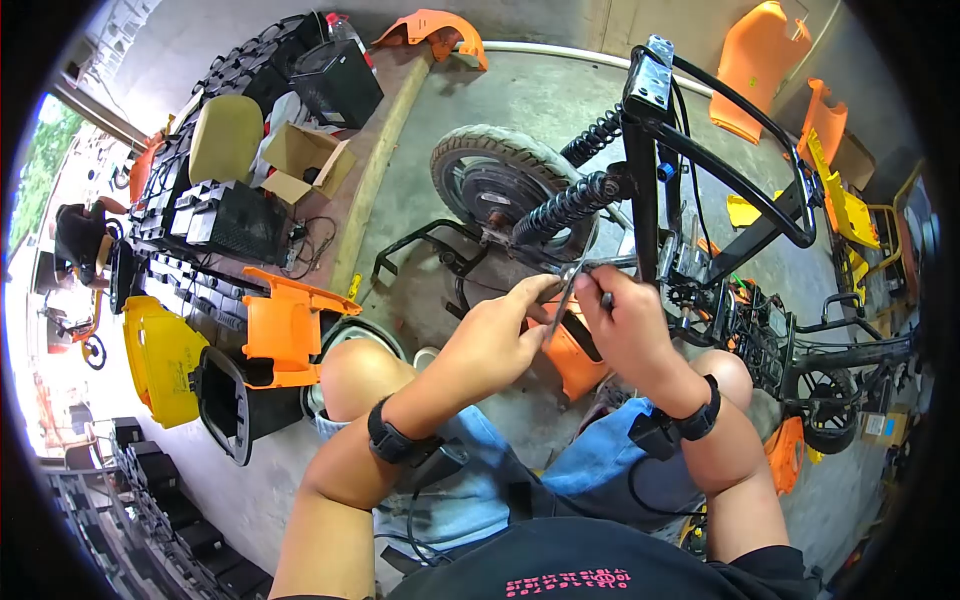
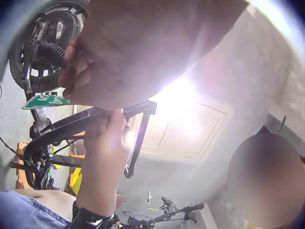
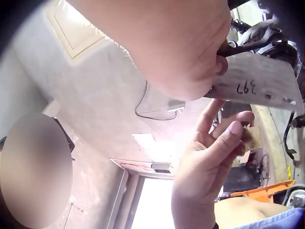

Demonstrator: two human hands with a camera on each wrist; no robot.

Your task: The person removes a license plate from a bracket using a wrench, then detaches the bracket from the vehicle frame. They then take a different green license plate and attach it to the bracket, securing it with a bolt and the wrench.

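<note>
- Well to the left of both hands we see a yellow panel (image 1: 160,360), with a black bin-like part (image 1: 225,400) beside it.
- Nearer the left hand, but still apart from it, we see an orange panel (image 1: 283,325); farther away, beyond that hand, are an open cardboard box (image 1: 292,185) and a tan cushion (image 1: 223,140) among black boxes (image 1: 235,220).
- Our left hand (image 1: 480,345) has its fingers bent beside the plate, with a fingertip at the plate's edge; we cannot tell whether it grips.
- Straight beyond the hands we find a wheel (image 1: 505,185) with a dark tire, and two coil springs (image 1: 570,207) near it.
- The plate (image 1: 564,308) is between our hands, seen nearly edge-on from above. One face is green with white characters; the other is grey, with "397" handwritten on it.
- Below the plate, past the fingers, we see an orange cover (image 1: 572,360).
- Our right hand (image 1: 635,330) pinches the plate in curled fingers; a small dark piece (image 1: 607,300) shows at those fingers, too small for us to name.
- Just beyond the right hand rises a black frame (image 1: 640,200).
- Farther right of that hand we see another wheel (image 1: 832,410) and a yellow part (image 1: 848,210).
</note>
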